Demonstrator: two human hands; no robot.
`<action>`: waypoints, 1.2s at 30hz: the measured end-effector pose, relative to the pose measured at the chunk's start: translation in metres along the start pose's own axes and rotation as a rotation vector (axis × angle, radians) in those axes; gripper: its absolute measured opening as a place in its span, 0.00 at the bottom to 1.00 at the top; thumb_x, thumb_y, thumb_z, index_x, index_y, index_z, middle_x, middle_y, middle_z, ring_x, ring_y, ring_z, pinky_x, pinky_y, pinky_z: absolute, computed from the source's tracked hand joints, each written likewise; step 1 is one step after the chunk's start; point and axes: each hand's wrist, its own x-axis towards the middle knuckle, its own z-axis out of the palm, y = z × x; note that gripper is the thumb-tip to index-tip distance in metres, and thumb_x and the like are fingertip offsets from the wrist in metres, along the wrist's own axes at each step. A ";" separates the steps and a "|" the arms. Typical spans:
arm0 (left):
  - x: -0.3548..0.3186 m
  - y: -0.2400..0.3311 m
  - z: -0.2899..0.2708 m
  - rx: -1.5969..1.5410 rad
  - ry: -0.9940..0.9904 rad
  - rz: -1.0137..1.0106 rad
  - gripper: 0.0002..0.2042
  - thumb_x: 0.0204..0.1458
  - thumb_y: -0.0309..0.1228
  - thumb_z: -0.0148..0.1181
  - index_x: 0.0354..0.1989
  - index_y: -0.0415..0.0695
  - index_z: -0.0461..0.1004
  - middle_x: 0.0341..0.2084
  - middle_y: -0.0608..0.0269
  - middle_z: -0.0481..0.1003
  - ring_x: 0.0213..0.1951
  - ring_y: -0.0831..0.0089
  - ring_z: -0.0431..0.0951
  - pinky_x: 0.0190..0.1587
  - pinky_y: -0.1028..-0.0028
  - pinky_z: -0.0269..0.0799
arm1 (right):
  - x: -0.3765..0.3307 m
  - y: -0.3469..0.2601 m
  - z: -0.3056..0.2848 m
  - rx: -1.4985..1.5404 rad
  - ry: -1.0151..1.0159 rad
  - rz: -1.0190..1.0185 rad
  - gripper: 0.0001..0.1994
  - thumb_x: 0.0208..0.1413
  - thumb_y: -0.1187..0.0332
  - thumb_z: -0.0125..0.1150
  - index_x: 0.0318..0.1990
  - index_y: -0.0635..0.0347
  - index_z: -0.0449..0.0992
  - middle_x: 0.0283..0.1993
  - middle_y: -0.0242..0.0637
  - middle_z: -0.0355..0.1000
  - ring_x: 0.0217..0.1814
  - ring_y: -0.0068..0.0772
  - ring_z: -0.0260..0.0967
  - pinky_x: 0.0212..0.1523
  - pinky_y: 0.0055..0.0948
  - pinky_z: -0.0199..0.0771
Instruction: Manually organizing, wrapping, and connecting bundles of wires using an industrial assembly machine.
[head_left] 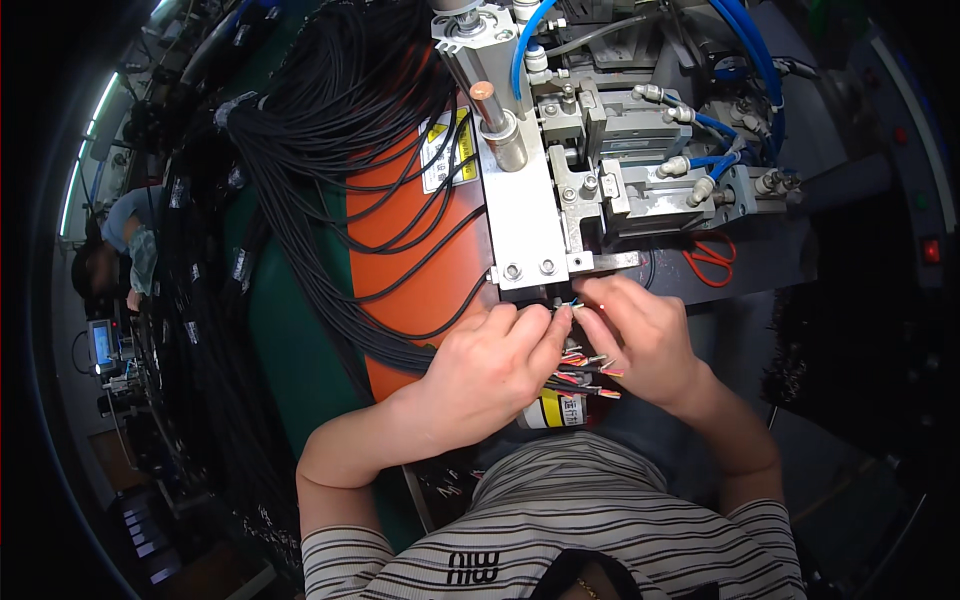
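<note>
- The left hand point(490, 365) and right hand point(640, 335) meet just below the metal machine point(560, 170), fingers of both pinched on the stripped end of a black cable point(565, 305).
- The cable's thin coloured cores, blue and reddish, fan out at the fingertips, right under the machine's plate edge.
- As a judgement, a few ends look prepared: several stripped cable ends point(590, 368) lie between the wrists.
- Much appears left: a thick bundle of black cables point(330, 130) drapes over the orange table point(400, 270).
- Red-handled scissors point(712, 258) lie near the right hand.
</note>
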 end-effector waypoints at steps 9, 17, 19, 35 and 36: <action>-0.004 -0.007 -0.004 -0.158 0.050 -0.090 0.24 0.35 0.25 0.61 0.48 0.37 0.74 0.33 0.60 0.68 0.34 0.63 0.72 0.36 0.68 0.70 | 0.006 0.000 -0.004 0.218 -0.106 0.188 0.03 0.48 0.78 0.62 0.31 0.66 0.76 0.24 0.38 0.73 0.17 0.27 0.69 0.19 0.24 0.66; -0.030 -0.010 0.012 -0.163 0.279 -0.204 0.24 0.32 0.18 0.59 0.46 0.36 0.75 0.36 0.56 0.71 0.36 0.60 0.73 0.37 0.65 0.69 | -0.003 -0.003 -0.006 0.336 -0.009 0.258 0.07 0.48 0.79 0.63 0.36 0.66 0.77 0.25 0.34 0.72 0.16 0.16 0.62 0.19 0.18 0.61; -0.032 -0.008 0.011 -0.197 0.236 -0.232 0.24 0.33 0.17 0.59 0.47 0.36 0.74 0.35 0.57 0.71 0.33 0.60 0.74 0.34 0.66 0.70 | -0.005 -0.014 -0.012 0.546 -0.061 0.311 0.12 0.46 0.81 0.65 0.41 0.66 0.77 0.32 0.33 0.73 0.18 0.13 0.61 0.21 0.16 0.61; -0.016 -0.003 0.016 -0.403 0.462 -0.058 0.20 0.34 0.21 0.67 0.41 0.35 0.73 0.24 0.57 0.72 0.20 0.64 0.75 0.21 0.71 0.69 | -0.010 -0.016 0.004 1.043 -0.002 0.385 0.08 0.58 0.81 0.56 0.44 0.70 0.76 0.38 0.36 0.75 0.29 0.15 0.72 0.31 0.16 0.73; -0.014 -0.003 0.016 -0.425 0.476 -0.072 0.19 0.35 0.21 0.67 0.40 0.35 0.73 0.23 0.58 0.72 0.20 0.64 0.74 0.20 0.71 0.68 | -0.010 -0.016 0.006 1.100 0.009 0.392 0.08 0.60 0.78 0.55 0.44 0.69 0.76 0.37 0.37 0.75 0.28 0.16 0.72 0.29 0.15 0.72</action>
